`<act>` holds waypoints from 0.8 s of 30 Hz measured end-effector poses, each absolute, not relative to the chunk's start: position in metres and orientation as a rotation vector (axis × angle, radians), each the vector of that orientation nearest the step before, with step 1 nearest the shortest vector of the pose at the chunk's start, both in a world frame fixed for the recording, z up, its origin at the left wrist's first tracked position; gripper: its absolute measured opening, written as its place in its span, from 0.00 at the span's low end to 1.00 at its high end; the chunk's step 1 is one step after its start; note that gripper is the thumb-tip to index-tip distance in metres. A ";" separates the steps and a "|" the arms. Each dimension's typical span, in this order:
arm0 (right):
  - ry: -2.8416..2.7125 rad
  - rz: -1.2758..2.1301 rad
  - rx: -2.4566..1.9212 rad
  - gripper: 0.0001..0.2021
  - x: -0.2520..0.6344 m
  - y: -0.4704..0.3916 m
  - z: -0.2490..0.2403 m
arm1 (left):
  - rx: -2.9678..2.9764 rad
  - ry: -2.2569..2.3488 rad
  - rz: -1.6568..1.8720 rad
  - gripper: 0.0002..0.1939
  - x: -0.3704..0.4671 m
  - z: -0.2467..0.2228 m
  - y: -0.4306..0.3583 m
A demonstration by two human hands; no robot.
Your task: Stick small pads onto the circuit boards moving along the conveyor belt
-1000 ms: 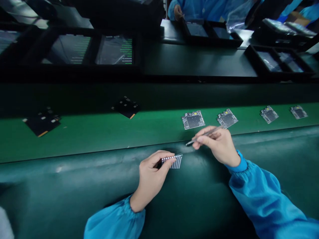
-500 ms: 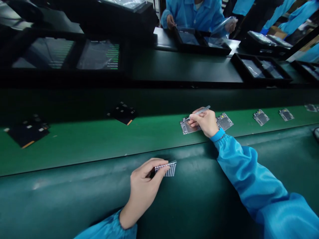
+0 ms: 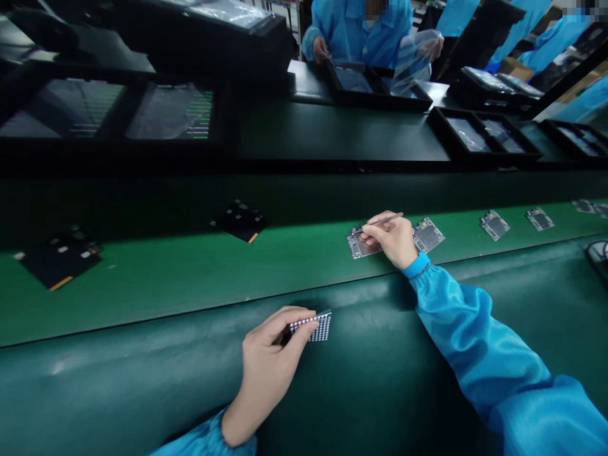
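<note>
My left hand (image 3: pixel 273 354) pinches a small sheet of round white stickers (image 3: pixel 322 327) between thumb and fingers, above the near dark green surface. My right hand (image 3: pixel 392 239) is closed around slim tweezers (image 3: pixel 389 218). Their tip points down at the upper left part of a circuit board (image 3: pixel 363 246) lying on the bright green strip; whether it touches cannot be made out. Part of that board is hidden under my right hand. Just right of the hand, another circuit board (image 3: pixel 429 235) lies partly covered by it.
Further right along the strip lie more circuit boards (image 3: pixel 494 225). On the left are two dark boards with an orange edge (image 3: pixel 240 220). Black trays (image 3: pixel 484 136) with plastic-wrapped contents stand on the raised shelf behind. Across it, a person in a blue smock (image 3: pixel 361 31) handles clear film.
The view has shifted a little. My right hand stays over the same board, with the tweezers lying at a flatter slant. My left hand still holds the sticker sheet.
</note>
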State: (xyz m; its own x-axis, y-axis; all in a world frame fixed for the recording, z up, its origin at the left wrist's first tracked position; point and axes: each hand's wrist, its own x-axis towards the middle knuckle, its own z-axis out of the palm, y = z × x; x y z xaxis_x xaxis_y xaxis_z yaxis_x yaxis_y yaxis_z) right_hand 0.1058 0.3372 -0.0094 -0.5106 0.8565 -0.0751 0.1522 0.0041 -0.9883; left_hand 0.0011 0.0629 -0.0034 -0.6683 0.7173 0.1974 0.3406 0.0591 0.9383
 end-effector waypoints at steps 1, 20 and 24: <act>-1.711 1.547 -1.035 0.17 0.108 0.336 -0.009 | 1.063 2.025 1.637 0.02 0.001 -0.004 0.062; -2.987 0.006 -0.553 0.21 0.130 0.335 0.022 | 1.031 2.039 1.639 0.02 -0.002 0.007 0.056; -2.849 0.270 -0.714 0.19 0.079 0.314 0.028 | 1.030 2.089 1.651 0.03 -0.014 0.013 0.035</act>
State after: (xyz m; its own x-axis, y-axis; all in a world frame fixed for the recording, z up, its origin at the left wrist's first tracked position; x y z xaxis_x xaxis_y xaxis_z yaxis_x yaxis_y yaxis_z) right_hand 0.0793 0.3139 0.0279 -0.8654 0.4809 0.1407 0.4459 0.8673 -0.2215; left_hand -0.0140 0.0346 0.0133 -0.7042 0.6805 0.2024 0.3541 0.0895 0.9309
